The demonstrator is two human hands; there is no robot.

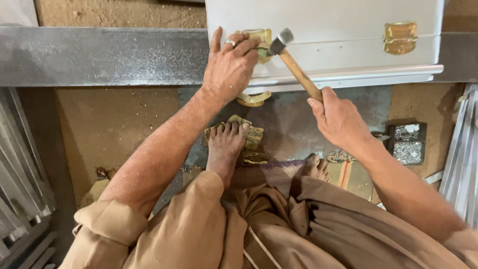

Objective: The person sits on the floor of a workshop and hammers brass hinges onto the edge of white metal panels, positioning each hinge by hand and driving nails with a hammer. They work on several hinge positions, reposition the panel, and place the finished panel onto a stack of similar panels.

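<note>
My left hand (230, 65) presses a brass latch fitting (260, 37) against the front of a white metal box (338, 40). My right hand (338, 119) grips the wooden handle of a small hammer (284, 42), whose steel head sits at the latch beside my left fingers. A second brass latch (400, 37) is fixed on the box to the right. Another brass piece (254, 98) hangs below the box's rim under my left wrist. My bare left foot (226, 147) rests on a pile of brass fittings (251, 134) on the floor.
A grey steel beam (99, 55) runs across behind the box. A small dark tray of silver rivets (407, 144) sits at the right on the dirt floor. Stacked metal sheets (22, 164) lie at the left, more (465, 154) at the right edge. A loose brass latch (255, 158) lies by my feet.
</note>
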